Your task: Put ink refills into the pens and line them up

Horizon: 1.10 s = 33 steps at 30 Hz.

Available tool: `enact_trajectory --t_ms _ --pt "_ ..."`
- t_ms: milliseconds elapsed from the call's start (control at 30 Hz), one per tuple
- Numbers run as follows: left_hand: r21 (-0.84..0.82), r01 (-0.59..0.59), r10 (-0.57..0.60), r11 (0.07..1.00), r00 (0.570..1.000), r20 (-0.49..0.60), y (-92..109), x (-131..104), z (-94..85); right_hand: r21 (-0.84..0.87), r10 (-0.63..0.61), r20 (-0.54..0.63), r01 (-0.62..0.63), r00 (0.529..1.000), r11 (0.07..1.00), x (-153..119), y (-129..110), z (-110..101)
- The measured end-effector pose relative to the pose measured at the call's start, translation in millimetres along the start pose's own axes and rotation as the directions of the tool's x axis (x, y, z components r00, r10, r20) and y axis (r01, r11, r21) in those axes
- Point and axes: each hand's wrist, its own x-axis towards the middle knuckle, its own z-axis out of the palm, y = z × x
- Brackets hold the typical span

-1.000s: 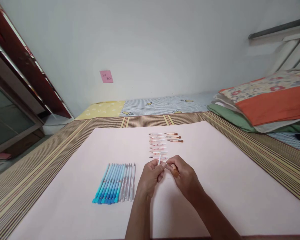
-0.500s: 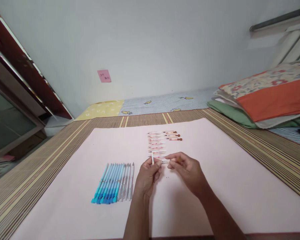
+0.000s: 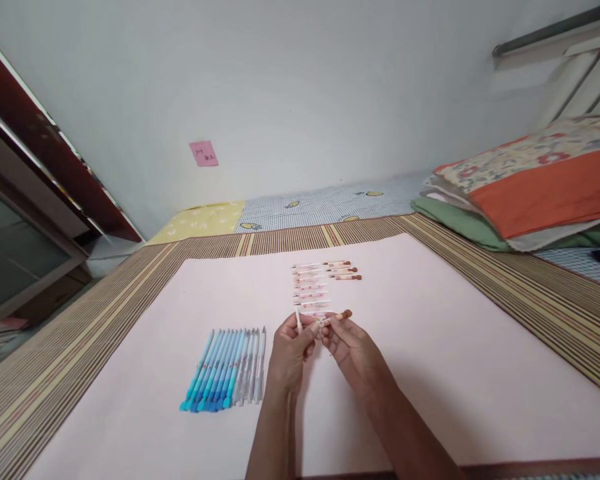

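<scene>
My left hand (image 3: 288,350) is closed, with a slim white pen part (image 3: 299,319) standing up between its fingers. My right hand (image 3: 355,348) pinches a pale pen part with a brown end (image 3: 347,314), which points up and to the right. The fingertips of both hands meet over the pink sheet (image 3: 145,373), and small pieces between them are too tiny to make out. Just beyond the hands lies a column of pink-patterned pen parts (image 3: 310,288). Beside its far end rest 3 short brown-ended pen parts (image 3: 344,270).
To the left of my hands lie a row of blue pens (image 3: 217,370) and several clear-grey pens (image 3: 253,367). A striped mat (image 3: 145,280) surrounds the sheet. Folded bedding (image 3: 530,193) is stacked at the right. A pink note (image 3: 203,153) sticks to the wall.
My right hand has moved left, closer to my left hand, and its fingertips now meet the left ones. The brown-ended part it holds shows more clearly.
</scene>
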Motion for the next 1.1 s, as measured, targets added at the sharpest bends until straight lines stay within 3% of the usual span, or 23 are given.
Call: enact_trajectory --t_ms 467,600,833,1000,1100 --pt "0.173 -0.080 0.103 0.982 0.986 -0.127 -4.8 2.0 0.8 -0.048 -0.071 -0.052 0.069 0.996 0.997 1.3 0.5 3.4" --pt "0.230 -0.085 0.105 0.969 0.992 -0.072 0.1 1.4 -1.2 -0.030 -0.069 -0.005 0.069 0.998 0.997 3.2 1.0 -0.7" --pt "0.113 0.105 -0.121 0.988 0.981 0.152 12.4 -3.5 -9.8 -0.053 0.079 0.174 -0.071 0.982 0.996 2.7 -0.9 -13.0" --pt "0.152 0.047 -0.074 0.987 0.981 0.181 9.4 -5.2 -6.6 -0.025 0.102 0.185 -0.100 0.977 0.995 5.2 -3.4 -15.5" --pt "0.135 0.009 -0.044 0.991 0.965 0.258 7.3 -5.8 -2.5 0.050 0.075 0.115 -0.081 0.991 0.995 10.7 -7.2 -21.2"
